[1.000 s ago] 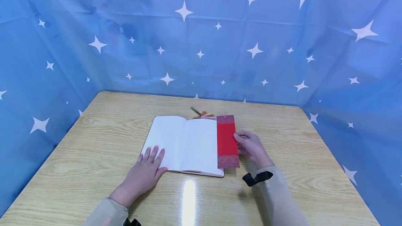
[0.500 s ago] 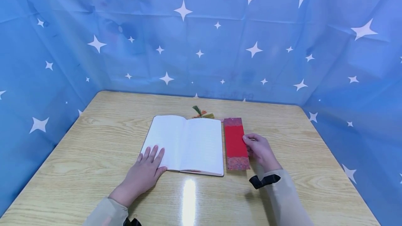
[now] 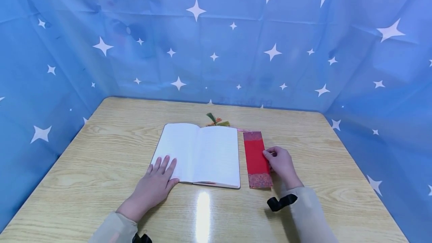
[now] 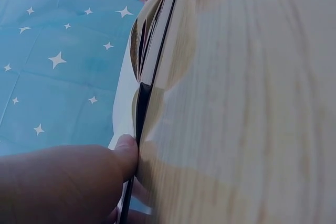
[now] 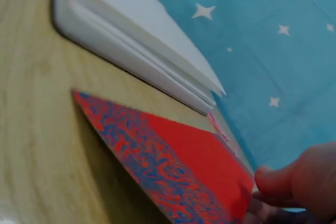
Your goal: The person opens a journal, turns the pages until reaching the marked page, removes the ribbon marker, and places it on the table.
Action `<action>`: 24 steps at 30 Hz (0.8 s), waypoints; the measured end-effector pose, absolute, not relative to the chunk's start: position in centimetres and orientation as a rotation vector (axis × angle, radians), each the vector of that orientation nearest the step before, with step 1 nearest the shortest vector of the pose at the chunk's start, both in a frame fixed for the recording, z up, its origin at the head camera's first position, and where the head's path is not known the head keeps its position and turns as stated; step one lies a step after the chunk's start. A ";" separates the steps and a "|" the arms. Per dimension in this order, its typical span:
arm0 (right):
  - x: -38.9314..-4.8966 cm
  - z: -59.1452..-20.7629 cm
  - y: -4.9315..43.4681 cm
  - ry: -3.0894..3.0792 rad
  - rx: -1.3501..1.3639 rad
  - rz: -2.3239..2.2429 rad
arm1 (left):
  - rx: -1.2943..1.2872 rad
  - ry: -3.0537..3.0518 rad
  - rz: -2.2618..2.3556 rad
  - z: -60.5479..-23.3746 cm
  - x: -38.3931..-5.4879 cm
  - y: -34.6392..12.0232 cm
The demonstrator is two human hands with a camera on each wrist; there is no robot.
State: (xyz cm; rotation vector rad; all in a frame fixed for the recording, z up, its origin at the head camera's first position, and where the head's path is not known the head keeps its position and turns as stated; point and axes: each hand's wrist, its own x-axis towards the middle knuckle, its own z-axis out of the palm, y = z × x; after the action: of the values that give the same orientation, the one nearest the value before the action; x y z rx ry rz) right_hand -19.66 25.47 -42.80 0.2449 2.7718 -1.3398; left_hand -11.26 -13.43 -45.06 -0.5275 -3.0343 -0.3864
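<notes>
An open notebook [image 3: 216, 153] with white pages lies on the table. My left hand [image 3: 153, 185] rests on the lower left corner of its left page, fingers straight and spread, the thumb [image 4: 123, 153] along the bottom edge. To the right of the notebook, my right hand [image 3: 280, 162] pinches a red bookmark [image 3: 254, 155] by its right edge between thumb and fingers. The bookmark has blue-and-red patterned bands at both ends and a pink cord [image 3: 243, 130] at its top. In the right wrist view its near corner [image 5: 86, 100] tilts up, with a shadow beneath.
Green, orange and yellow tassels [image 3: 217, 121] stick out beyond the notebook's top edge. Several page edges [image 4: 149, 35] bulge apart at the notebook's bottom. A blue star-patterned cloth [image 3: 216, 40] hangs behind and beside the wooden table [image 3: 111, 141].
My right hand has drawn the bookmark rightward off the notebook's right page, then a little toward me. The pink cord has trailed along; my left hand has stayed on the page.
</notes>
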 end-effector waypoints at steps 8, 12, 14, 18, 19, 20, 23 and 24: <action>-19.6 -42.4 25.3 2.951 0.182 -1.090 | -0.521 -3.021 -0.398 -45.1 -11.4 -13.3; -19.3 -42.5 25.2 2.988 0.143 -1.018 | -0.524 -3.029 -0.392 -45.1 -11.3 -13.3; -19.1 -42.5 25.1 3.007 0.119 -0.960 | -0.521 -3.038 -0.387 -45.1 -11.3 -13.3; -18.6 -42.5 24.6 3.030 0.094 -0.870 | -0.520 -3.065 -0.383 -44.8 -11.4 -13.4; -18.4 -42.5 24.5 3.031 0.093 -0.855 | -0.522 -3.073 -0.382 -44.7 -11.4 -13.4; -18.3 -42.5 24.3 3.037 0.088 -0.840 | -0.523 -3.080 -0.384 -44.6 -11.4 -13.4; -17.8 -42.6 23.8 3.067 0.031 -0.770 | -0.528 -3.096 -0.398 -44.5 -11.4 -13.4; -17.6 -42.6 23.6 3.078 0.012 -0.742 | -0.529 -3.102 -0.397 -44.4 -11.4 -13.4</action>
State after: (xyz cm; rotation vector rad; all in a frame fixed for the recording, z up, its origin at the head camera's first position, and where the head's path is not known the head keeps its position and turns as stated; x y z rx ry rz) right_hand -17.64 23.63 -42.58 0.0121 3.0779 -0.7425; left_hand -11.40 -13.44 -44.36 -0.5289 -3.1016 -0.3973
